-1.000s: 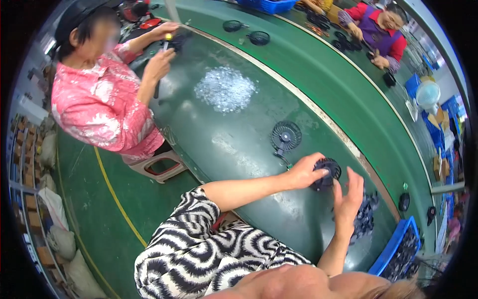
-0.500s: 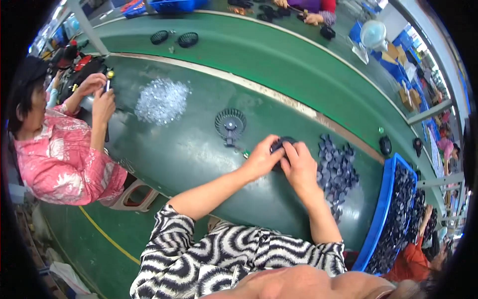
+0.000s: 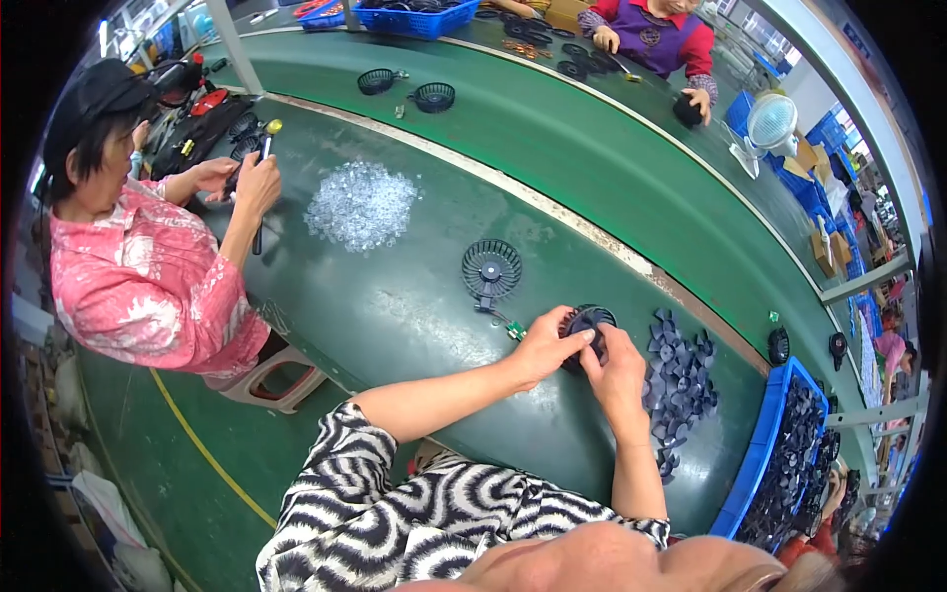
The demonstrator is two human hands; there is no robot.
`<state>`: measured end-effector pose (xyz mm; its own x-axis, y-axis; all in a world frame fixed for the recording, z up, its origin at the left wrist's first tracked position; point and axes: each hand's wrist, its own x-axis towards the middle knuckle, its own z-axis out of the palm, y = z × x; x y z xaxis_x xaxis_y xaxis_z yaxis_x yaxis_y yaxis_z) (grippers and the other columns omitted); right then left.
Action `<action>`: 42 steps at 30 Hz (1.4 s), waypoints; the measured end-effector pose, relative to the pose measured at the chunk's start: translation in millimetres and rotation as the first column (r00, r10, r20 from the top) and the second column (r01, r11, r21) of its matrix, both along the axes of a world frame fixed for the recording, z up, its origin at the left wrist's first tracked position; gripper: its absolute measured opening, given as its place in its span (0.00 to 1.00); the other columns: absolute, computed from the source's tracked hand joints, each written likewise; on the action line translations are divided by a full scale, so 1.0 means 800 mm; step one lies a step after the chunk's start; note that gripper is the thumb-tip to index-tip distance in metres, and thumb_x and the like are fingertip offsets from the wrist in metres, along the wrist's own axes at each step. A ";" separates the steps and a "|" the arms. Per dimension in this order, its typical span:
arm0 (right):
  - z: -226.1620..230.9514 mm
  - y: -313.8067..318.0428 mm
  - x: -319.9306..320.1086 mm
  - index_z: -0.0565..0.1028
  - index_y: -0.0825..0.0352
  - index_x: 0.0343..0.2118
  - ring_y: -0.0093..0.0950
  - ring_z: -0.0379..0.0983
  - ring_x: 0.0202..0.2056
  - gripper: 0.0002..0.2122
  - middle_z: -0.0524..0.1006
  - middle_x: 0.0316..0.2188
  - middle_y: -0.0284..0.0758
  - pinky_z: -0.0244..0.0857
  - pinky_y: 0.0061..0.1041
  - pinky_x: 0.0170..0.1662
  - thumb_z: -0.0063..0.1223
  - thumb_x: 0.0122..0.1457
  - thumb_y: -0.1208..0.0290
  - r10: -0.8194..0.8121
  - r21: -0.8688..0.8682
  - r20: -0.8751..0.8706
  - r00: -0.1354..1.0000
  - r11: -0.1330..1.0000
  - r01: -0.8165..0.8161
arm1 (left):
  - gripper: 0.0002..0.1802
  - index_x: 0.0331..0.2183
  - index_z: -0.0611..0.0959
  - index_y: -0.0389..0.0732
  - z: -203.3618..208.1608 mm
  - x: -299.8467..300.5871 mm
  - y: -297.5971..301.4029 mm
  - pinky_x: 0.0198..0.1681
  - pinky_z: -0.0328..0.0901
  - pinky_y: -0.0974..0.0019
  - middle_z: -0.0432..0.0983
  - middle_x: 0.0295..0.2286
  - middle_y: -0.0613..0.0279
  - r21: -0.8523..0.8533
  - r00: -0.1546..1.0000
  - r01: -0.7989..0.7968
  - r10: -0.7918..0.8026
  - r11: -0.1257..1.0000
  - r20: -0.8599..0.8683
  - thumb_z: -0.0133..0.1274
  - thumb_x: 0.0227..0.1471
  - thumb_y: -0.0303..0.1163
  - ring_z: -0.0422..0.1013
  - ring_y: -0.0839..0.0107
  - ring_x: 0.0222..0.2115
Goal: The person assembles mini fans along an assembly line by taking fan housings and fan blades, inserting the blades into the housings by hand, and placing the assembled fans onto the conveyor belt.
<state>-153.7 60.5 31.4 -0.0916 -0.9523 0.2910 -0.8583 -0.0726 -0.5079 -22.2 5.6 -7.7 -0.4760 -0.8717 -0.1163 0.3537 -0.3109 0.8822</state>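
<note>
Between my two hands is a small black fan housing (image 3: 592,318), round and ribbed, with dark blades showing in it. My left hand (image 3: 544,347) grips its left side, thumb laid across the front. On the right side my right hand (image 3: 618,369) is closed around it, fingers partly hidden. A small green circuit board (image 3: 516,330) lies just left of my left hand. Farther left, a second black fan housing (image 3: 491,268) lies face up on the green table. Right of my right hand spreads a pile of dark fan blades (image 3: 681,370).
A heap of clear small plastic pieces (image 3: 362,206) lies left on the table. The blue crate (image 3: 758,439) at right holds many dark fan blades. Beyond the table edge runs a green conveyor (image 3: 592,183). A co-worker (image 3: 148,286) sits left, holding a tool; another (image 3: 651,39) works across.
My view has shifted, so the scene sits farther right and lower. My fingers have moved on the fan housing, showing more of its face. The left co-worker's hands have come lower.
</note>
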 end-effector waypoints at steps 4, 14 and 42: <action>-0.001 -0.010 0.008 0.72 0.68 0.41 0.39 0.73 0.29 0.16 0.73 0.28 0.40 0.67 0.36 0.31 0.60 0.48 0.71 0.033 -0.024 0.022 0.999 0.999 -0.033 | 0.17 0.43 0.73 0.32 0.002 0.007 -0.006 0.42 0.66 0.71 0.74 0.36 0.61 -0.040 0.998 -0.059 0.059 0.997 0.003 0.56 0.52 0.28 0.69 0.77 0.37; 0.003 -0.007 0.013 0.74 0.68 0.40 0.29 0.69 0.21 0.16 0.72 0.25 0.37 0.65 0.27 0.26 0.62 0.46 0.74 0.076 -0.200 0.023 0.997 0.977 -0.070 | 0.16 0.41 0.74 0.31 0.019 0.014 0.002 0.40 0.66 0.71 0.75 0.33 0.61 -0.198 0.987 -0.100 0.123 0.975 0.106 0.54 0.51 0.29 0.69 0.77 0.35; 0.023 -0.069 -0.064 0.77 0.72 0.38 0.18 0.73 0.29 0.16 0.78 0.28 0.34 0.65 0.17 0.29 0.63 0.50 0.65 -0.274 0.427 0.694 0.666 0.901 -0.073 | 0.16 0.45 0.75 0.34 0.050 0.052 -0.058 0.42 0.65 0.74 0.76 0.38 0.61 -0.523 0.913 -0.253 0.379 0.814 0.149 0.54 0.55 0.28 0.70 0.77 0.37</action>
<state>-204.8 5.4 50.1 -0.2071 -0.9308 -0.3011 -0.1888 0.3401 -0.9213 19.5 -40.4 32.4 -0.1769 -0.9414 0.2871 0.1198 0.2689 0.9557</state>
